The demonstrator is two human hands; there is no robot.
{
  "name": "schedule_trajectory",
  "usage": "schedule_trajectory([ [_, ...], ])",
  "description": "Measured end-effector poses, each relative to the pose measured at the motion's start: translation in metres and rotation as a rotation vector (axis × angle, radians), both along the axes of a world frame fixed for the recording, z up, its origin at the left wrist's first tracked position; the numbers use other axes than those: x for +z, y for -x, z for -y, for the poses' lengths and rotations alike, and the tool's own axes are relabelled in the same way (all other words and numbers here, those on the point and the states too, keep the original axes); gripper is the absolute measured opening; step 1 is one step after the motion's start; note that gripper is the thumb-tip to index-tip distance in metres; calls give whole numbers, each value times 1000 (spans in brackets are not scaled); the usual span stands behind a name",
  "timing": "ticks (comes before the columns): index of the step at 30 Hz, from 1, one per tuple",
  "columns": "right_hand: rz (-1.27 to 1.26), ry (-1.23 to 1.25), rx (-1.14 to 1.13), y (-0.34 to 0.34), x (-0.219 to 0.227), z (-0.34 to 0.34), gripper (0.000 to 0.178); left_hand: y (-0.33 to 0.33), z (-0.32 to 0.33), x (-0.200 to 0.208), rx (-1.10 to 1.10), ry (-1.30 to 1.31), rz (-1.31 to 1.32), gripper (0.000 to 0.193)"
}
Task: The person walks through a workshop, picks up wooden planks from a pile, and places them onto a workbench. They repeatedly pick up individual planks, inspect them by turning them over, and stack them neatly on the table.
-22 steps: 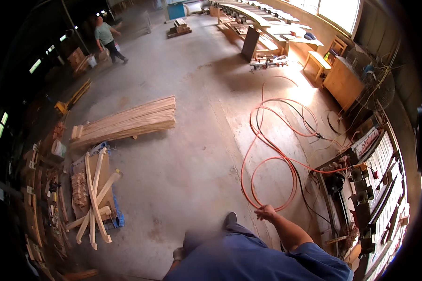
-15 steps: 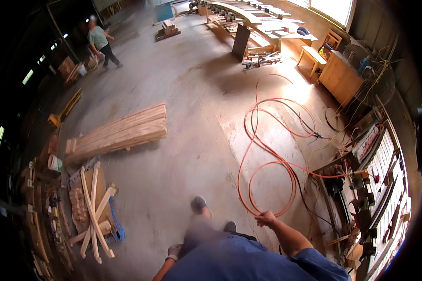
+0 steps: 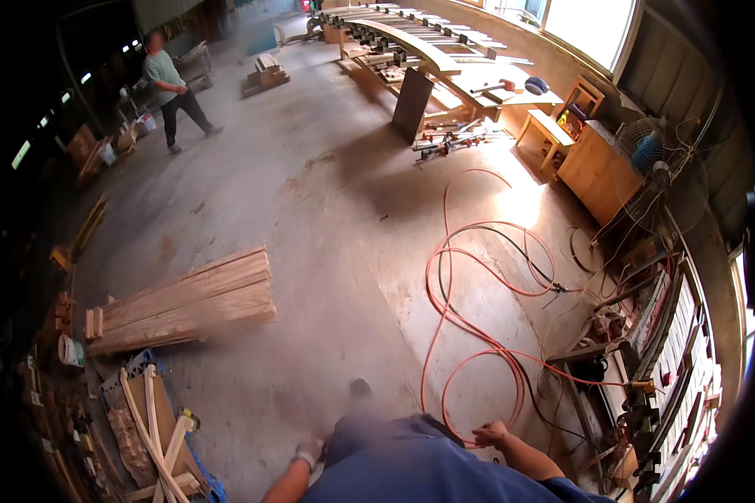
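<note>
My left hand [image 3: 310, 453], in a pale glove, hangs beside my blue-clothed body at the lower edge. Its fingers are blurred and partly hidden, and nothing shows in it. My bare right hand [image 3: 491, 433] is held out low on the right, its fingers loosely bent, with nothing visible in them. In the picture it overlaps the lower loop of an orange hose [image 3: 511, 356] lying in coils on the concrete floor; I see no grip on the hose. One dark shoe [image 3: 361, 388] shows in front of me.
Stacked planks [image 3: 185, 306] lie on the left, with curved wooden pieces [image 3: 155, 427] nearer. A long workbench [image 3: 440, 59] with clamps stands at the back. Along the right are a wooden cabinet [image 3: 599, 176], a fan [image 3: 646, 142] and a rack [image 3: 679, 369]. Another person [image 3: 166, 84] stands far left.
The planks, hose and bench sit lower in view as my viewpoint shifts. My right hand appears lower, my feet have moved, and the other person's hands have come together in front.
</note>
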State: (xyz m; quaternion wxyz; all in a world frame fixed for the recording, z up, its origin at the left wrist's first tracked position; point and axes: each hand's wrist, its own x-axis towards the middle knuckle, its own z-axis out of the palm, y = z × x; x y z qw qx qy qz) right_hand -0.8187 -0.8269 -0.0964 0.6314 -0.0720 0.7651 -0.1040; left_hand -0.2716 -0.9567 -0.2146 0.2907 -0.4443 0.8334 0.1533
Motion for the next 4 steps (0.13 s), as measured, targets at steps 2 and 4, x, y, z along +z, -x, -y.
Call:
schedule_trajectory([
  [2, 38, 63, -170, 7, -6, 25, 35, 32, 121, 47, 25, -204, 22, 27],
  [4, 80, 127, -239, 11, -14, 75, 34, 7, 193, -18, 1335, -330, -617, 31],
])
